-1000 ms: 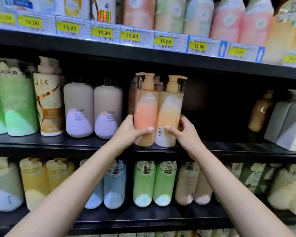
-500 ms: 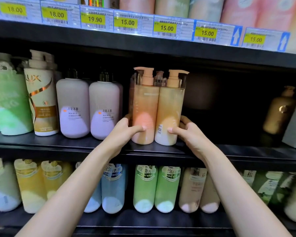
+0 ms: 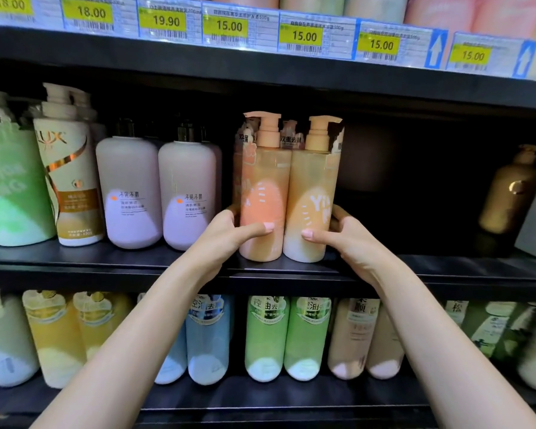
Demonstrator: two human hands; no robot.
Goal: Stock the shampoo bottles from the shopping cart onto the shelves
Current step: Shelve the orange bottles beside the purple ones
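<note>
At frame centre, a twin-pack [image 3: 287, 193] of two orange pump bottles stands upright on the middle shelf [image 3: 106, 258], near its front edge. The left hand [image 3: 226, 235] grips the pack's lower left side and the right hand [image 3: 342, 236] its lower right side, thumbs laid across the front. Two lilac bottles [image 3: 158, 193] stand just left of the pack; price tags [image 3: 229, 26] line the upper frame.

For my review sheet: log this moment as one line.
phase: placing | left hand: grips orange bottle | right hand: grips yellow bottle | bottles: upright, touching, on middle shelf
</note>
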